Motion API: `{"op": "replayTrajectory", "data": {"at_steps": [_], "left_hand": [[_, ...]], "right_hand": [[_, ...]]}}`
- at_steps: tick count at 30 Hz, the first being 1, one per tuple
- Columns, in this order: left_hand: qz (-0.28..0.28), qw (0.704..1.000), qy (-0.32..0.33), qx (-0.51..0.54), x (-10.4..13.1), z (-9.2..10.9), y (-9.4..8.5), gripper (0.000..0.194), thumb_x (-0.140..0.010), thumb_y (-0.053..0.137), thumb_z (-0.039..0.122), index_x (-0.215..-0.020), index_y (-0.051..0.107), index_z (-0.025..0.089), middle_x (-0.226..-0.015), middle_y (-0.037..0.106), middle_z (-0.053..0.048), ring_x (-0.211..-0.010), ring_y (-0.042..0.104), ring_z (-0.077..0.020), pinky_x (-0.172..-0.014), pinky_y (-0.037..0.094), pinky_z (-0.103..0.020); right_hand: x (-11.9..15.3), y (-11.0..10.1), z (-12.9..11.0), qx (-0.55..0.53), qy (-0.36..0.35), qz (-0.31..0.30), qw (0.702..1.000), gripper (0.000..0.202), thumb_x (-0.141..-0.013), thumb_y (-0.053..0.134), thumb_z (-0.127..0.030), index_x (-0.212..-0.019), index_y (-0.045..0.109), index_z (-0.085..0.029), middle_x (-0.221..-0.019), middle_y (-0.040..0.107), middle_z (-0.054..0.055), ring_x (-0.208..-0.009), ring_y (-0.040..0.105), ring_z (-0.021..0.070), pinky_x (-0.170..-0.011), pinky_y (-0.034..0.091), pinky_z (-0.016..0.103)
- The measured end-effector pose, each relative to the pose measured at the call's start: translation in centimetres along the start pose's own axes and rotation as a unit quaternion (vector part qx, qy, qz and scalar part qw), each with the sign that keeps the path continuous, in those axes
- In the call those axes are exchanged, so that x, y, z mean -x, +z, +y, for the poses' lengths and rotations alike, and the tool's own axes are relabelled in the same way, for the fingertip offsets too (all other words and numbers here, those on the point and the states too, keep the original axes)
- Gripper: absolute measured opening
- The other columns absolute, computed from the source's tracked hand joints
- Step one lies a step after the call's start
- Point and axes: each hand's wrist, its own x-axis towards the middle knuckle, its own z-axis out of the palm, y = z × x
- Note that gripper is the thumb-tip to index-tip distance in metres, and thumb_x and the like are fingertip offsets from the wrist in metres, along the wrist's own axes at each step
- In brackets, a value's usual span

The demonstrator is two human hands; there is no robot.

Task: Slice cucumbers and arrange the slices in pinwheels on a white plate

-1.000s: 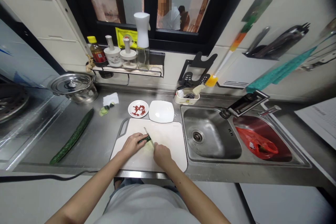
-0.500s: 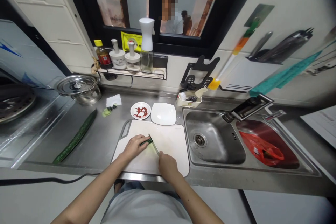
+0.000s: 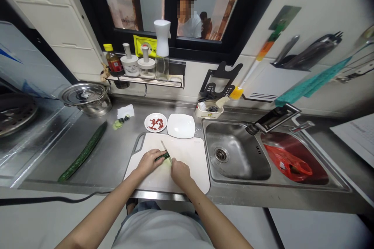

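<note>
Between right hand [image 3: 180,172] and sink rim [image 3: 242,182], some free cutting board [image 3: 194,155].

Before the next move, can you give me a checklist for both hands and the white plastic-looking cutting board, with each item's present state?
1. Right hand grips the narrow metal knife: ok.
2. Left hand holds the short dark-green cucumber piece: ok.
3. Left fingertips safely away from the blade: cannot tell; they are close to it, and the gap is too small to judge.
4. Cutting board fully supported by the grey steel counter: cannot tell; its near edge lies by the counter's front edge.
5. Long dark-green cucumber off the board: ok, on the counter to the left.
</note>
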Motion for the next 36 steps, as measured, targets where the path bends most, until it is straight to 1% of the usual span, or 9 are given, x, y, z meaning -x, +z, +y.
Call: {"op": "replayTrajectory", "data": {"at_steps": [3,7,12,16,26,36], "left_hand": [[0.0,1.0,-0.006,0.0,0.0,0.1,0.0,0.031,-0.089,0.054,0.03,-0.117,0.066,0.026,-0.097,0.07,-0.005,-0.09,0.064,-0.0166,-0.082,0.049,-0.028],[-0.001,1.0,-0.016,0.003,0.1,0.1,0.0,0.031,-0.088,0.055,0.03,-0.116,0.067,0.026,-0.098,0.069,-0.004,-0.089,0.064,-0.0166,-0.082,0.049,-0.027],[0.003,1.0,-0.011,0.002,0.1,-0.2,0.3,0.031,-0.088,0.054,0.029,-0.116,0.066,0.025,-0.099,0.069,-0.005,-0.09,0.064,-0.0166,-0.083,0.049,-0.027],[0.005,1.0,-0.006,0.001,0.1,-0.3,0.4,0.031,-0.088,0.054,0.03,-0.117,0.066,0.026,-0.098,0.069,-0.005,-0.089,0.064,-0.0167,-0.082,0.049,-0.028],[0.009,1.0,-0.002,0.011,0.2,0.1,0.1,0.031,-0.089,0.054,0.031,-0.117,0.066,0.026,-0.097,0.069,-0.005,-0.089,0.063,-0.0164,-0.082,0.049,-0.028],[0.005,1.0,-0.01,0.005,0.1,0.2,0.0,0.03,-0.088,0.055,0.029,-0.116,0.067,0.026,-0.098,0.07,-0.005,-0.09,0.064,-0.0167,-0.083,0.049,-0.027]], "right_hand": [[0.8,0.3,0.5,0.0,0.005,-0.005,1.0,0.03,-0.09,0.033,-0.009,-0.11,0.055,-0.014,-0.095,0.069,0.015,-0.094,0.066,0.0228,-0.075,0.047,0.03],[2.6,0.9,1.3,0.01,0.014,-0.015,1.0,0.031,-0.091,0.033,-0.009,-0.11,0.055,-0.014,-0.095,0.069,0.015,-0.096,0.066,0.0233,-0.075,0.047,0.03],[4.0,0.9,1.7,0.011,0.022,-0.033,0.999,0.031,-0.091,0.034,-0.009,-0.111,0.056,-0.013,-0.094,0.069,0.015,-0.098,0.066,0.0241,-0.076,0.047,0.03],[3.7,0.5,1.3,0.008,0.026,-0.027,0.999,0.031,-0.09,0.033,-0.008,-0.111,0.056,-0.013,-0.095,0.069,0.016,-0.096,0.066,0.0243,-0.075,0.047,0.031],[1.3,0.5,0.7,0.0,0.004,0.005,1.0,0.031,-0.088,0.034,-0.008,-0.108,0.056,-0.014,-0.094,0.069,0.015,-0.094,0.067,0.0234,-0.075,0.047,0.031],[2.5,0.7,1.3,0.01,0.01,-0.011,1.0,0.032,-0.088,0.034,-0.006,-0.11,0.057,-0.014,-0.094,0.07,0.014,-0.094,0.067,0.0235,-0.075,0.047,0.031]]}}
